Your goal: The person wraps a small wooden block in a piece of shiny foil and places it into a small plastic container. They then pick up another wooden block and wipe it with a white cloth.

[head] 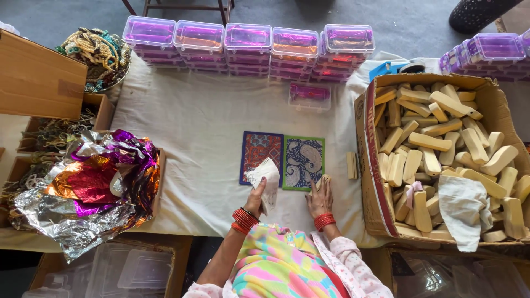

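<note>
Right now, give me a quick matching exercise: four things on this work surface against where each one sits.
Things:
1. white cloth
2. wooden blocks
3. crumpled foil sheets
4. clear purple-lidded boxes

Places:
A. heaped in the cardboard box on the right
B. stacked in a row along the far edge
C. held in the left hand
D. piled on the left side

Pairs: 1-C, 2-A, 3-D, 4-B

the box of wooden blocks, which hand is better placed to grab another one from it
Probably the right hand: it lies on the side of the cardboard box of wooden blocks, though it holds a block. The left hand is farther off and grips a white cloth.
</note>
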